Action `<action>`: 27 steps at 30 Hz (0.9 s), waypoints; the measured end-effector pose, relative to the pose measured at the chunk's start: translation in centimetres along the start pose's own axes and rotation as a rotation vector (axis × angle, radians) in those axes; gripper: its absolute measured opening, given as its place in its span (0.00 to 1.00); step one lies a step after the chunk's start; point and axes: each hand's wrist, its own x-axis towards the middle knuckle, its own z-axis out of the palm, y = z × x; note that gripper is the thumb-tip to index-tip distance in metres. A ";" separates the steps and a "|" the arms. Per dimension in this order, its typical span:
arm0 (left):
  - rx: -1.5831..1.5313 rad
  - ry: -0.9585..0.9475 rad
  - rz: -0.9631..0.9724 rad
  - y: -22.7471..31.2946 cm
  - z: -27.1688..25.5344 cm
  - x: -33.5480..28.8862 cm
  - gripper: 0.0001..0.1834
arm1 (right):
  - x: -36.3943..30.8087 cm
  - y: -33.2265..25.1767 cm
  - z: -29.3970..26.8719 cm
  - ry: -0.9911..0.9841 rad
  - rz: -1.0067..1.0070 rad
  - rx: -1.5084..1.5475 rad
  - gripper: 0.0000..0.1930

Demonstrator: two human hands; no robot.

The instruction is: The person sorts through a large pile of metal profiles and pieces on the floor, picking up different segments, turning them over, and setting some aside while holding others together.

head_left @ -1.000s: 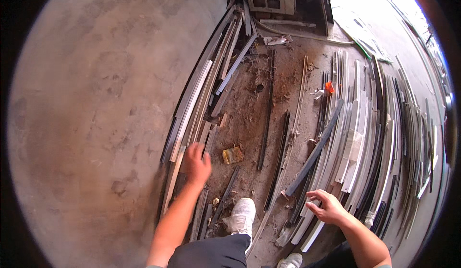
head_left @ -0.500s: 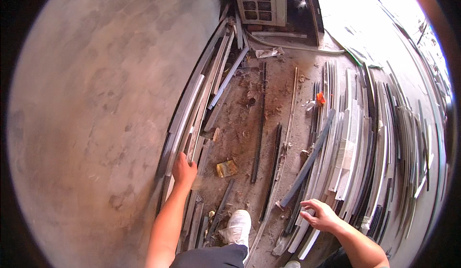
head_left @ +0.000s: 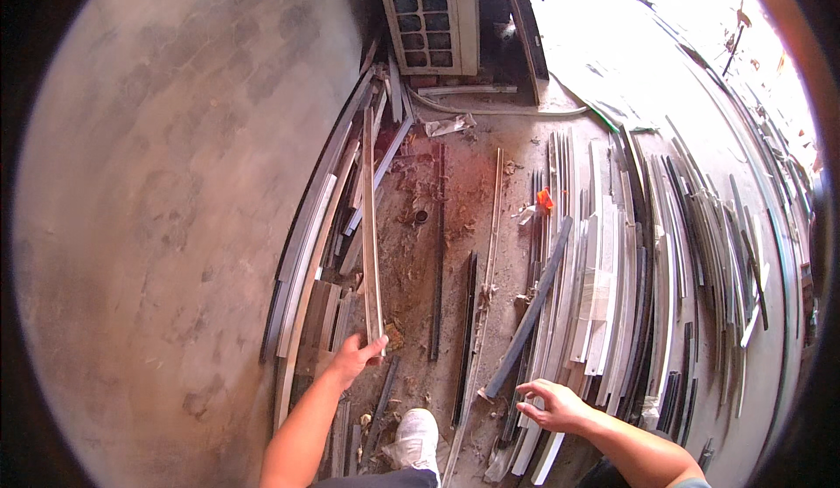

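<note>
My left hand [head_left: 357, 361] grips the near end of a long, light-coloured profile strip [head_left: 371, 234], which points away from me with its far end close to the pile by the wall. Fingers curved and apart, my right hand [head_left: 551, 405] hangs with nothing in it above the near ends of the strips on the right. Below it lie white strips [head_left: 549, 457] and a dark grey flat bar [head_left: 529, 313] set at a slant. Along the wall, more long strips [head_left: 302, 269] lean in a bundle beside my left hand.
A concrete wall [head_left: 166, 208] rises at left. Several dark strips [head_left: 438, 261] lie on the dirty floor [head_left: 416, 287]. Bundled profiles [head_left: 604, 287] cover the right side, with an orange scrap [head_left: 545, 199] among them. A paned frame [head_left: 429, 24] and a hose [head_left: 525, 112] are at the back.
My left hand has drawn the light strip away from the wall pile and moved right with it. My right hand keeps its half-curled shape. The view has shifted, so the scene sits lower and further left.
</note>
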 end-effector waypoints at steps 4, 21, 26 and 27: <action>-0.272 -0.077 0.005 2.0 2.9 -0.3 0.19 | 0.1 0.0 0.2 -0.005 -0.011 -0.003 0.24; 0.000 -0.166 0.036 -2.4 10.7 -4.6 0.16 | 0.4 0.3 0.7 0.025 -0.057 -0.008 0.22; 0.236 -0.303 0.051 -7.3 12.5 -6.1 0.25 | 0.5 -1.0 -0.4 -0.124 0.193 0.131 0.20; 0.191 -0.372 -0.021 -7.4 13.3 -6.8 0.25 | 0.4 -1.3 -0.5 -0.116 0.189 0.242 0.19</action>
